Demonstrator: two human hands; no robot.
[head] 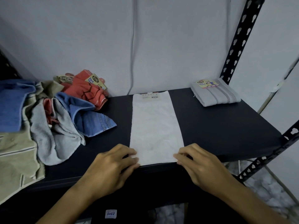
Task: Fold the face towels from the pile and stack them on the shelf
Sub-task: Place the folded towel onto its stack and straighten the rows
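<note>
So far one folded grey towel (215, 94) sits far beyond your right hand (200, 165), while both it and your left hand (111, 167) pinch the near corners of the white towel (155, 126) on the shelf (226, 126), and the pile (53, 113) beyond your left awaits.

So there's a pale grey face towel (155, 126) laid flat on the dark shelf (226, 126), dead centre, folded into a long strip running from 6 to 12 o'clock, paper label with a barcode at the far end. Over at 9 o'clock sits the pile (53, 117), a crumpled heap of blue, grey, beige and red towels, a couple with tags showing. At 2 o'clock, back right corner, one folded grey towel (215, 93) with stripes and a tag on top.
</note>
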